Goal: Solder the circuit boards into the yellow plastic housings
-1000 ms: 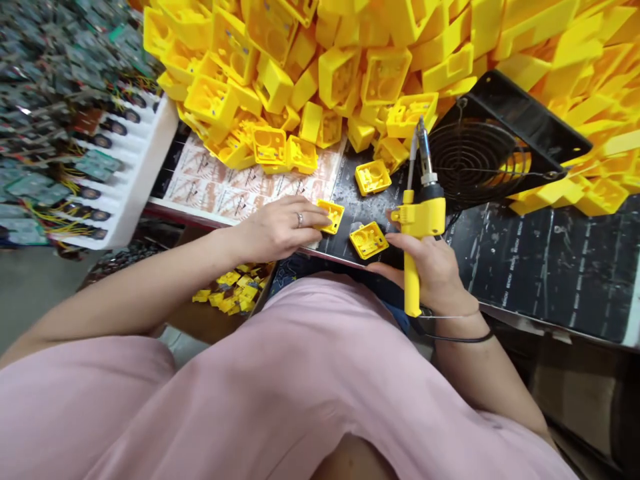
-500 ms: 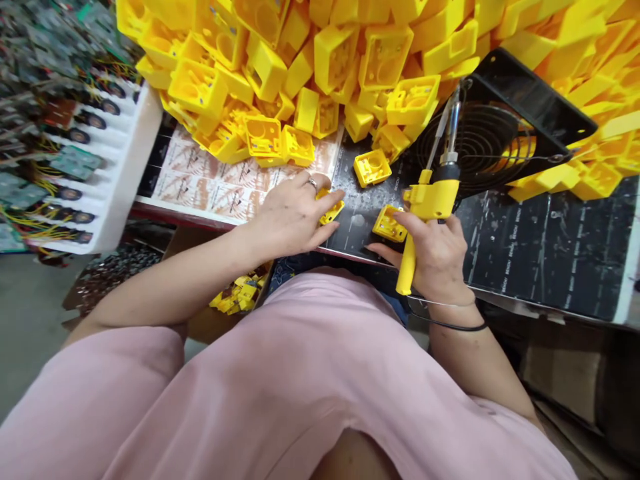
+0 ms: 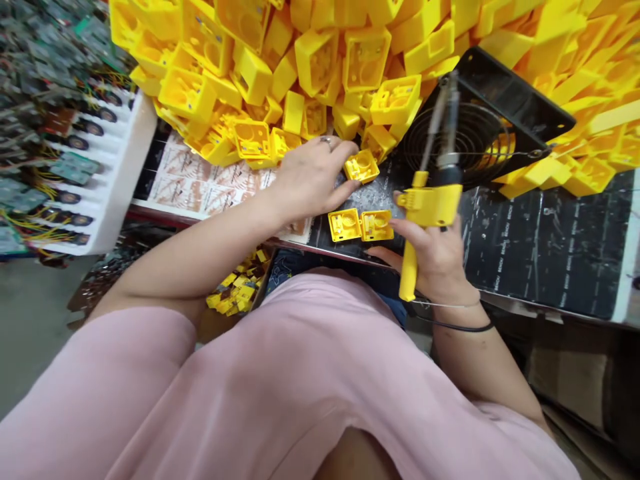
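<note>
My right hand (image 3: 437, 250) is wrapped round the handle of a yellow soldering gun (image 3: 433, 203), its blurred metal tip pointing away from me. Thumb and fingers of my left hand (image 3: 310, 180) close on the left side of a small yellow plastic housing (image 3: 363, 167) lying on the black bench mat. Nearer to me, two more open-faced housings stand side by side, a left housing (image 3: 345, 225) and a right housing (image 3: 377, 225). The right one is beside my right hand's fingers. Small metal parts show inside them.
A large heap of yellow housings (image 3: 367, 60) fills the back of the bench. A black fan (image 3: 515, 100) with a wire guard stands behind the soldering gun. At left, a white foam tray (image 3: 135, 153) carries wired round parts near many circuit boards. Below the bench edge, a box holds yellow pieces (image 3: 237, 287).
My left hand has left one housing beside the other near the bench edge and moved forward to the housing farther back. My right hand still holds the soldering gun in about the same place.
</note>
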`<state>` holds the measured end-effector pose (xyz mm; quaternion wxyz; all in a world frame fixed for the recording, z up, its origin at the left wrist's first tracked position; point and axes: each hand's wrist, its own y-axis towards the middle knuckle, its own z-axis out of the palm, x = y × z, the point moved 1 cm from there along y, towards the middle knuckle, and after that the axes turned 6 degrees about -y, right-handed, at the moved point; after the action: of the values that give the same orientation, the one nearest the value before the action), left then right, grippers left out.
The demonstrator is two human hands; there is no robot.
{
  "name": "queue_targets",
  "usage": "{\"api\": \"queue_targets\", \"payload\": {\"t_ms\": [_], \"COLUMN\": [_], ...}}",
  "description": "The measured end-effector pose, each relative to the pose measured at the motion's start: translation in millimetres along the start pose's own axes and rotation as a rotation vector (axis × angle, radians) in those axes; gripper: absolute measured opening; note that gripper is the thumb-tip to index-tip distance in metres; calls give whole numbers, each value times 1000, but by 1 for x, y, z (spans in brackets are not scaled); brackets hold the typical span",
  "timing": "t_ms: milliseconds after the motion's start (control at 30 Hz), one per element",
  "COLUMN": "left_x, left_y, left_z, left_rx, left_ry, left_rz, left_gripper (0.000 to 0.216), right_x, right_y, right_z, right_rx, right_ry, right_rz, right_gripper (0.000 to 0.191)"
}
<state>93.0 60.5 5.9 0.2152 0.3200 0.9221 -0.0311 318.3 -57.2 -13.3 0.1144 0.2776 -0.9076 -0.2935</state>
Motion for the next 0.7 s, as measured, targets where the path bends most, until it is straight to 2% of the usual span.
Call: {"api": "queue_targets", "payload": {"t_ms": [67,133,233,300,367,400,467,567,700], "left_x": [-3,-1,15,29,35,34,28,18,13], "left_y": [16,16,-12,-39,-64,-73,-84,-83,-80], "left_z": [-2,-12,-40,-56,-63,-63,-55,-39,-24], "left_rx": [65,109,162,287,409,436,413,338,263], "left_ry": [62,87,100,137,143,135,112,78,104], "left_rz": [-44,-25,29,43,87,118,174,188,191], "left_gripper": [54,59,65,62,54,51,49,52,52], "right_x": [-3,-5,-8,-9,-8,-7,-4,0,6], "right_y": [6,8,6,6,10,13,20,27,29], "right_z": [6,11,13,12,13,13,17,27,40], "right_rx": [55,84,78,88,118,129,124,96,36], "right_ry": [86,124,125,117,112,117,144,174,86], "right_rz": [-46,-57,-40,-37,-67,-96,-158,-203,-210], "right_gripper": [50,50,54,54,51,49,48,58,60]}}
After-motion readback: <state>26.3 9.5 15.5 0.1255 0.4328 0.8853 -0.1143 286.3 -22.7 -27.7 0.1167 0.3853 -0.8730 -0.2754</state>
